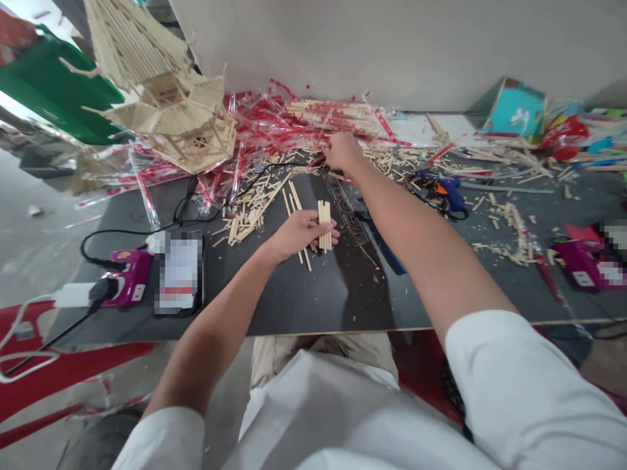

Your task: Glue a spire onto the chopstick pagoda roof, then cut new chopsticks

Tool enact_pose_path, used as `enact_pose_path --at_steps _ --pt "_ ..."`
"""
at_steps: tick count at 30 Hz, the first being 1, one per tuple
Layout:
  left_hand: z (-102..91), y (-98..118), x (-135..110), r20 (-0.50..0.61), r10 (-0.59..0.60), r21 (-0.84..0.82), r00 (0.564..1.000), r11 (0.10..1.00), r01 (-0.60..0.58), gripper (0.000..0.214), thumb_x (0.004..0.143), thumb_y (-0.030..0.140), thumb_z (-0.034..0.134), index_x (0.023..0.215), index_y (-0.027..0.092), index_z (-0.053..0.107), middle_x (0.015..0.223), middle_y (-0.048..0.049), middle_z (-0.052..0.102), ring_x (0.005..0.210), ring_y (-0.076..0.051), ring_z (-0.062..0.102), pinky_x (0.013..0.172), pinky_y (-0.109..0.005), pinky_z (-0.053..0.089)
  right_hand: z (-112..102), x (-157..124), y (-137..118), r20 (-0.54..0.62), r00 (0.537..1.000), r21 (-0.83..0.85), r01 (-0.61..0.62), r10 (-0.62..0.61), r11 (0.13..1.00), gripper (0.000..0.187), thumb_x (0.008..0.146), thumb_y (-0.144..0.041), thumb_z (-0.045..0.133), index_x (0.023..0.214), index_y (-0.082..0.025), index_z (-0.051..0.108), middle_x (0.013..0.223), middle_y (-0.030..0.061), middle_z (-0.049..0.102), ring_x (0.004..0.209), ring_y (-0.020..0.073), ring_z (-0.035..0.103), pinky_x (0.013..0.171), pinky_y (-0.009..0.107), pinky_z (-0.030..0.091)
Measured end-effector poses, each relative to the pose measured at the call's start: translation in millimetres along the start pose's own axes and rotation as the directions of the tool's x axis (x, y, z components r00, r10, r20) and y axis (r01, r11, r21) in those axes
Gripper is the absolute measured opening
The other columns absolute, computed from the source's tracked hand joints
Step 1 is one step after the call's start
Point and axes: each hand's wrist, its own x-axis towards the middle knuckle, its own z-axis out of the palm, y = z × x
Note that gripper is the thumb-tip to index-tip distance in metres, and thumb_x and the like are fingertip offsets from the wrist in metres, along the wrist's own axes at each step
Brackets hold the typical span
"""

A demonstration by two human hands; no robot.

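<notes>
My left hand [304,234] is closed around a small bundle of short wooden sticks [324,222], held upright between thumb and fingers over the dark table. Several longer thin sticks [292,199] lie under and beside that hand. Farther away, my right hand [343,153] reaches to the edge of the stick scraps, with its fingers drawn together and pointing down. Whatever may be between those fingertips is too small to make out. A metal ruler-like strip [347,212] lies between my hands, and a dark blue tool [385,248] sits beneath my right forearm.
A wooden pagoda model [189,127] stands at the back left, beside red-and-clear plastic wrappers [259,121]. A blue glue gun [453,192] lies right of my forearm. The phone [179,274], purple power strip [130,277] and black cable [117,232] occupy the left side.
</notes>
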Motion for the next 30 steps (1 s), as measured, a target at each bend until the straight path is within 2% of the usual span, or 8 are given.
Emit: enact_pose_path --at_steps 3,9,12,14,18,22,28,30 --pt "-1.1 -3.4 0.9 0.011 0.041 -0.014 0.999 0.999 -0.041 0.015 0.096 0.02 0.073 0.105 0.01 0.067 0.097 -0.0143 0.08 0.082 -0.021 0.079 0.076 -0.032 0.064 1.9 -2.5 -4.9 -0.061 0.99 -0.068 -0.129 0.125 0.989 0.04 0.099 -0.037 0.059 0.121 -0.006 0.071 0.12 0.0254 0.069 0.115 0.0363 0.064 0.102 0.053 0.05" --pt "-3.1 -15.0 10.0 0.082 0.268 0.002 0.96 0.963 -0.269 0.032 0.09 0.035 0.08 0.106 0.009 0.068 0.1 -0.015 0.079 0.091 -0.023 0.079 0.089 -0.038 0.063 3.7 -3.8 -11.0 -0.082 0.98 -0.069 -0.186 0.18 0.98 0.037 0.093 -0.029 0.067 0.12 -0.004 0.071 0.12 0.0263 0.07 0.116 0.0401 0.066 0.099 0.053 0.054" --pt "-6.9 -21.2 16.8 0.124 0.402 0.154 0.907 0.895 -0.418 0.031 0.093 0.037 0.073 0.106 0.01 0.069 0.104 -0.0147 0.079 0.099 -0.024 0.078 0.094 -0.037 0.061 3.5 -1.6 -10.6 -0.077 0.975 -0.018 -0.21 0.208 0.978 0.043 0.091 -0.032 0.071 0.124 -0.005 0.069 0.12 0.0251 0.07 0.119 0.0424 0.065 0.102 0.056 0.053" --pt "-10.6 -23.5 18.9 0.165 0.427 0.26 0.889 0.851 -0.456 0.028 0.094 0.037 0.071 0.105 0.011 0.07 0.105 -0.0138 0.079 0.1 -0.024 0.078 0.093 -0.036 0.06 1.7 -0.6 -11.5 -0.08 0.972 0.019 -0.218 0.219 0.976 0.048 0.092 -0.036 0.072 0.128 -0.005 0.066 0.121 0.0253 0.069 0.122 0.0439 0.065 0.104 0.057 0.052" --pt "-13.9 -20.0 14.6 0.21 0.42 0.371 0.883 0.801 -0.469 0.025 0.094 0.036 0.071 0.105 0.014 0.073 0.104 -0.0096 0.079 0.099 -0.024 0.077 0.088 -0.032 0.058 -10.2 -0.4 -15.8 -0.111 0.968 0.056 -0.22 0.225 0.974 0.053 0.093 -0.036 0.072 0.131 -0.002 0.062 0.122 0.025 0.066 0.124 0.0441 0.063 0.105 0.054 0.052" --pt "-6.1 -10.8 5.6 0.198 0.42 0.573 0.886 0.684 -0.452 0.021 0.098 0.036 0.065 0.1 0.018 0.074 0.1 -0.0071 0.08 0.095 -0.024 0.077 0.082 -0.029 0.055 -34.5 -8.9 -16.6 -0.136 0.966 0.038 -0.218 0.221 0.975 0.048 0.094 -0.026 0.069 0.13 0.003 0.057 0.117 0.0242 0.065 0.122 0.0429 0.064 0.103 0.053 0.05" --pt "4.9 -12.4 3.6 -0.035 0.28 0.5 0.959 0.836 -0.225 0.008 0.093 0.025 0.067 0.094 0.018 0.07 0.092 -0.0068 0.08 0.089 -0.023 0.078 0.075 -0.027 0.056 -65.0 -69.1 -7.2 -0.138 0.986 0.142 -0.074 0.094 0.987 0.031 0.103 -0.03 0.053 0.12 -0.005 0.056 0.109 0.0186 0.07 0.101 0.0261 0.071 0.095 0.043 0.051" --pt "-0.2 -14.0 4.4 -0.088 0.227 0.483 0.97 0.861 -0.158 0.008 0.094 0.023 0.063 0.094 0.017 0.069 0.091 -0.0082 0.08 0.084 -0.023 0.078 0.07 -0.027 0.056 -66.3 -100.5 -5.0 -0.168 0.985 0.214 -0.007 0.044 0.977 0.024 0.1 -0.031 0.058 0.113 -0.011 0.058 0.104 0.0148 0.072 0.097 0.0239 0.071 0.093 0.041 0.053"
